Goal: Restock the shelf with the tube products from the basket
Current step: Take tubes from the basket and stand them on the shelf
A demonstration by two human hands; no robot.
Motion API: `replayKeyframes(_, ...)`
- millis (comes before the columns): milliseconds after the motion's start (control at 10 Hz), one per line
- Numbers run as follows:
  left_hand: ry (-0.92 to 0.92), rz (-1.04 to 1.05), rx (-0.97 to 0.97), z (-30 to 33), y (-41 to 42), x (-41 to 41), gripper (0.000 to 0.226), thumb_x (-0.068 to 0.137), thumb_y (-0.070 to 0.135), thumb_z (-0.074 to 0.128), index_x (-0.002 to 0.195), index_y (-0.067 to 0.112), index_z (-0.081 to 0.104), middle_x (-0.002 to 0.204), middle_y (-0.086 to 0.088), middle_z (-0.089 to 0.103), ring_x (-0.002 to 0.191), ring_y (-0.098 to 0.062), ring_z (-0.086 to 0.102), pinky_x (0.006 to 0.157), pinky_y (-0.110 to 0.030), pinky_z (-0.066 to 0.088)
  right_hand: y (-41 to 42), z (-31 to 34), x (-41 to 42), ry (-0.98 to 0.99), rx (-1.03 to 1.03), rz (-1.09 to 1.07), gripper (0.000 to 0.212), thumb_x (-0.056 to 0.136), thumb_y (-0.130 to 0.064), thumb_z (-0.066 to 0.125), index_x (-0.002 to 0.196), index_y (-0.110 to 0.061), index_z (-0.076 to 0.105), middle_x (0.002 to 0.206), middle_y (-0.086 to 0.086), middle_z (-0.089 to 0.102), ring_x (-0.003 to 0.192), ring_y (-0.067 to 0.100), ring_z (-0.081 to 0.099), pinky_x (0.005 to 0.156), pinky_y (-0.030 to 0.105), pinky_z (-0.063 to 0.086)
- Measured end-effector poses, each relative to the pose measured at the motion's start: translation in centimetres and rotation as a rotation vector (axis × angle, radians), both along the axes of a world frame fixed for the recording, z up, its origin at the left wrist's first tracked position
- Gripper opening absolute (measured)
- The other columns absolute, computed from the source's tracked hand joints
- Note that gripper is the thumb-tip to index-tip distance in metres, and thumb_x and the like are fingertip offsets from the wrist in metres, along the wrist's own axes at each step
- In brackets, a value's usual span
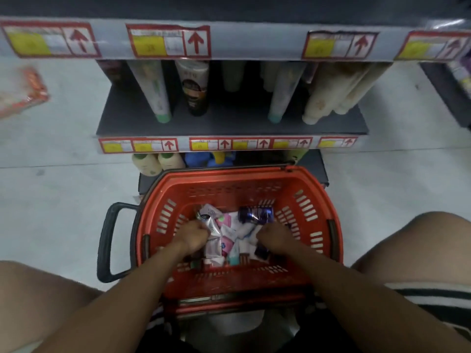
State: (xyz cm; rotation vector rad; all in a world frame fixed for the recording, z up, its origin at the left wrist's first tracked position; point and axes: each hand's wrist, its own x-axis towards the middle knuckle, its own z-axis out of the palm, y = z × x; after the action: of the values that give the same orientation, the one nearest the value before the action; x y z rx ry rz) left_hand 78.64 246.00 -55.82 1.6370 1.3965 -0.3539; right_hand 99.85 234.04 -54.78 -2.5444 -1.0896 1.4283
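Tube products (229, 238), white, pink and teal, heaped in a jumble on the floor of the red basket (229, 189), a dark blue pack (256, 214) toward its far right corner. Left hand (192, 235) down in the heap near the basket's left wall, fingers curled around a pale tube. Right hand (274, 236) by the right wall, fingers curled into the pile, grip on any one item impossible to tell. Black handle (107, 240) folded out past the basket's left rim. Beyond the far rim, the dark shelf (229, 123), upright tubes (153, 90) along its left and right parts, red-and-yellow price labels (224, 143) on its front edge. Bare knees at both lower corners.
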Motion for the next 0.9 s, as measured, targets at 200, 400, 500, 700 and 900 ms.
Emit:
replayKeyframes(200,-0.037,0.040,0.092,2.5,-1.7,-0.7,0.024,0.093,0.013,0.054,0.101,0.007,0.076,0.104,-0.011,0.075,0.098,-0.027,0.066,0.077,-0.028,0.043,-2.4,2.1,-0.3,0.011,0.022,-0.029,0.032,0.100,-0.019,0.049,0.114,0.001,0.070,0.113,0.017,0.068,0.115,0.030,0.061,0.076,0.027,0.043)
replayKeyframes(400,-0.042,0.004,0.159,3.9,-2.7,-0.9,0.024,0.096,0.015,0.053,0.102,0.006,0.075,0.103,-0.014,0.075,0.092,-0.029,0.065,0.074,-0.030,0.043,-4.2,1.2,-0.4,0.077,0.079,-0.231,0.026,0.097,-0.022,0.053,0.108,-0.006,0.071,0.099,0.010,0.067,0.106,0.030,0.064,0.067,0.015,0.038)
replayKeyframes(500,-0.034,0.002,0.151,3.5,-2.9,-1.1,0.020,0.094,0.014,0.053,0.099,0.011,0.073,0.100,-0.009,0.073,0.093,-0.027,0.064,0.075,-0.030,0.043,-4.1,0.5,-0.3,0.109,0.117,-0.313,0.032,0.095,-0.024,0.054,0.110,-0.001,0.070,0.112,0.017,0.070,0.106,0.031,0.065,0.076,0.021,0.046)
replayKeyframes(700,-0.002,-0.006,0.164,1.5,-2.4,-0.6,0.025,0.096,0.015,0.053,0.115,0.012,0.070,0.116,-0.009,0.071,0.102,-0.027,0.063,0.083,-0.030,0.045,-2.2,-1.9,0.4,0.080,0.112,-0.325,0.022,0.092,-0.017,0.053,0.090,-0.002,0.069,0.101,0.016,0.071,0.091,0.028,0.065,0.073,0.029,0.048)
replayKeyframes(900,0.030,-0.014,0.154,-2.9,-0.5,0.2,0.029,0.102,0.014,0.050,0.126,0.009,0.064,0.127,-0.015,0.068,0.115,-0.032,0.063,0.087,-0.031,0.046,0.3,-3.9,0.1,0.388,0.060,-0.676,0.012,0.098,-0.013,0.053,0.101,-0.010,0.064,0.093,0.010,0.069,0.085,0.028,0.069,0.073,0.031,0.051)
